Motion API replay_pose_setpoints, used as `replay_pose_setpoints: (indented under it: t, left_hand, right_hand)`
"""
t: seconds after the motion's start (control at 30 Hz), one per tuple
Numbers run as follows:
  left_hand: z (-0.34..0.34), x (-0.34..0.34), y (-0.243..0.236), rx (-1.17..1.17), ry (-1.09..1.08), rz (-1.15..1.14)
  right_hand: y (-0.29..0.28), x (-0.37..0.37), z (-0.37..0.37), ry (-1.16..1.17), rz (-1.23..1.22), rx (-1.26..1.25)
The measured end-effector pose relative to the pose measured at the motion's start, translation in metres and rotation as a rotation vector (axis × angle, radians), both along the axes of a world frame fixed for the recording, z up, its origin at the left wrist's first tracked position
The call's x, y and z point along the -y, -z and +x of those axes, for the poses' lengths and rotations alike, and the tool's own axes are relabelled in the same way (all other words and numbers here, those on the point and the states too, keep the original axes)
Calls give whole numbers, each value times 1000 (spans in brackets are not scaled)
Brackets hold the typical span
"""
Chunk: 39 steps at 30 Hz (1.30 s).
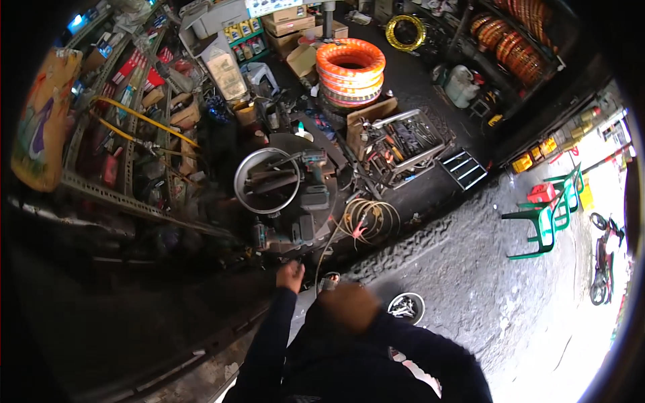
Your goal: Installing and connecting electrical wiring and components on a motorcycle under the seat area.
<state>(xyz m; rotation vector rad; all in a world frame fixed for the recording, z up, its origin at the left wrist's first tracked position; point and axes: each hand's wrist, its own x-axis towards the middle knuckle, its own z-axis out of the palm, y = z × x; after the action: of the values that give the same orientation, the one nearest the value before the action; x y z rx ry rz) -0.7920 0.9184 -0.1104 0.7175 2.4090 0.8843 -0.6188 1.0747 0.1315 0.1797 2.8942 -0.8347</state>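
My left hand (290, 276) is raised in front of me with its fingers curled closed; what they hold, if anything, I cannot make out. Close to my body, my right hand (351, 305) is smeared by motion and its fingers do not show. Just beyond the left hand, a teal and black cordless power tool (289, 233) lies on a dark round stand (327, 213). A second cordless power tool (314, 176) sits farther back on it. Beside them is a round metal basin (239, 183) with dark metal pieces inside.
A coiled air hose (368, 220) lies right of the stand, near an open tray of hand tools (410, 144). Wrapped orange tyres (351, 67) are stacked behind. A bucket (422, 310) of metal parts is at my right. Crowded shelves (127, 161) line the left.
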Motion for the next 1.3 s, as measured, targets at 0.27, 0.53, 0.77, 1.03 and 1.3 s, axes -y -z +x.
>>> replay_pose_setpoints:
  t: [0.27,0.53,0.77,1.03,1.3]
  left_hand:
    - [-230,-107,84,-387,-78,-205]
    - [-343,-114,137,-425,75,-598]
    - [-242,-130,89,-255,14,169]
    - [-99,-181,-27,-157,588,354]
    - [222,-74,-95,43,1753,203]
  right_hand:
    - [216,50,447,853,10,1248]
    - [279,233,458,1003,-106,996]
    - [297,386,386,1636,-468,1369]
    - [277,486,291,2387,-704,799]
    - [158,376,290,2282,-168,-325]
